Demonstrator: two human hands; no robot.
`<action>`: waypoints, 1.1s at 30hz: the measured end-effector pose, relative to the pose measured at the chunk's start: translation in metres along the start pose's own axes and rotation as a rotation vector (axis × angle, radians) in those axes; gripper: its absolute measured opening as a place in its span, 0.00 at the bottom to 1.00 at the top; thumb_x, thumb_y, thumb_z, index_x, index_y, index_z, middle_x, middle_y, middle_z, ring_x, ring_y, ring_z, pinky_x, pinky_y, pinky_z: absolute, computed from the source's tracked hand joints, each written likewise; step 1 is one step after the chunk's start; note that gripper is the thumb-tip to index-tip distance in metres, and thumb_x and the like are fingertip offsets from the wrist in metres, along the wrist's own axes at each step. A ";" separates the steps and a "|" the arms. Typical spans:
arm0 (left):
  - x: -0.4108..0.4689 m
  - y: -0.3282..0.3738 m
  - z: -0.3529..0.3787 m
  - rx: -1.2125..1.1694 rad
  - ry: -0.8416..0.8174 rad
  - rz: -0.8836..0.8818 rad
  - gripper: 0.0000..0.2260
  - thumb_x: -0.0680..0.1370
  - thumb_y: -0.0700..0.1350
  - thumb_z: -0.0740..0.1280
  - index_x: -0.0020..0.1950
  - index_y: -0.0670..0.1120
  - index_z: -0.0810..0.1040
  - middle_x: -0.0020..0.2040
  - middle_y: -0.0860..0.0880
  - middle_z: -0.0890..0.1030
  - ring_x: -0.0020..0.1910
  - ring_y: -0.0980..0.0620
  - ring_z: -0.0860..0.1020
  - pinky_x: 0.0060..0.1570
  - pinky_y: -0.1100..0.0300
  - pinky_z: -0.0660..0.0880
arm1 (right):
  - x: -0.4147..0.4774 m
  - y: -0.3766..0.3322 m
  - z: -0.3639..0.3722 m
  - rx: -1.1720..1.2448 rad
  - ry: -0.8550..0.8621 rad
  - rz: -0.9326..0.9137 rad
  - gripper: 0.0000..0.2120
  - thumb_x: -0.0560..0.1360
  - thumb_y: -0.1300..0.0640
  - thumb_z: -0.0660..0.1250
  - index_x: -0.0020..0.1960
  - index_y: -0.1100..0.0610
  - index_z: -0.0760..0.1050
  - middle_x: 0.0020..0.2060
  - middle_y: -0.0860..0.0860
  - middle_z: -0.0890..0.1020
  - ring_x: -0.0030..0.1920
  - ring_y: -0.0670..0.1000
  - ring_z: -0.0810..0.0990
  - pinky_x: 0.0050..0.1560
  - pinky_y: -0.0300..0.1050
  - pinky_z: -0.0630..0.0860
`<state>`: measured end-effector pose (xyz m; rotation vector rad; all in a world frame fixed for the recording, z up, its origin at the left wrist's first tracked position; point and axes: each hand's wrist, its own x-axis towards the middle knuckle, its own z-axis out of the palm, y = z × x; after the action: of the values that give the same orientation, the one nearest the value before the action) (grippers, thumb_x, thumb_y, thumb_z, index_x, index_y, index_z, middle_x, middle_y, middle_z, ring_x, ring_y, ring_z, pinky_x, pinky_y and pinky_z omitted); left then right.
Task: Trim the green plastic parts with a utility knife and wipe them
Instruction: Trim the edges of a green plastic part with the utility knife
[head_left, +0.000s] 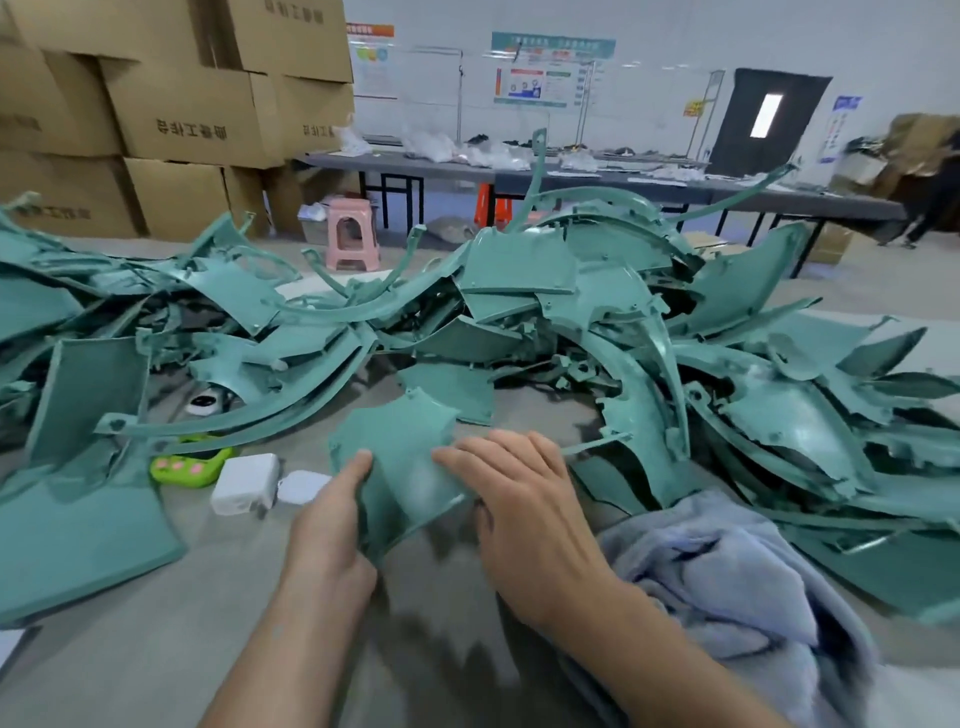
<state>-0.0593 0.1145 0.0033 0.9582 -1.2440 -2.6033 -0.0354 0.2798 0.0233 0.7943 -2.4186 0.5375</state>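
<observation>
- A person stands at a grey counter (171, 649), both bare forearms reaching in from 6 o'clock.
- Between the hands sits one curved green plastic part (408, 480), lifted a little at its near end, just in front of the big heap.
- The left hand (332, 525) grips the part's left edge. Its thumb (358, 465) is pressed on top and the fingers are curled out of sight beneath.
- The right hand (524, 504) lies on the part's right side, fingers nearly straight and close together, flat on the surface. Its thumb sits at the near edge, and I cannot tell if it hooks under.
- A crumpled pale blue cloth (727, 582) lies on the counter at 4 o'clock from the part, touching the right forearm.
- The heap of green parts (519, 291) sprawls from 9 o'clock round to 3 o'clock: curved panels, strips and flat sheets tangled over one another.
- At 9 o'clock from the part are two white plug blocks (244, 484), side by side, and beyond them a bright green gadget with pink spots (187, 466), half under a green strip.
- Farther off, a pink stool (350, 236) stands at 11 o'clock, stacked cardboard boxes (182, 130) at 10 o'clock, and a long dark table (597, 179) at 1 o'clock.
</observation>
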 end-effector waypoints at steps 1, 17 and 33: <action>-0.001 0.005 -0.003 -0.047 -0.022 -0.043 0.09 0.79 0.48 0.71 0.54 0.44 0.83 0.43 0.46 0.88 0.37 0.48 0.87 0.32 0.53 0.82 | -0.007 0.001 -0.003 0.026 0.011 0.043 0.32 0.68 0.67 0.71 0.71 0.52 0.76 0.69 0.46 0.78 0.71 0.50 0.71 0.74 0.44 0.60; -0.017 0.021 -0.018 -0.344 -0.106 0.390 0.18 0.78 0.38 0.63 0.39 0.53 0.89 0.48 0.55 0.87 0.48 0.53 0.86 0.56 0.48 0.82 | -0.061 0.108 -0.110 -0.422 -0.081 0.957 0.16 0.74 0.48 0.72 0.29 0.51 0.76 0.19 0.47 0.75 0.24 0.49 0.74 0.31 0.39 0.72; -0.006 0.004 -0.017 -0.160 -0.302 0.413 0.23 0.71 0.25 0.59 0.40 0.49 0.87 0.46 0.53 0.87 0.48 0.49 0.85 0.57 0.50 0.81 | -0.059 0.065 -0.114 -0.470 -0.309 0.686 0.11 0.70 0.47 0.63 0.47 0.44 0.82 0.37 0.46 0.83 0.37 0.52 0.79 0.33 0.42 0.68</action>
<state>-0.0457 0.1029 0.0008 0.2493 -1.1205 -2.5156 0.0045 0.4122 0.0646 -0.1832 -2.9192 0.0604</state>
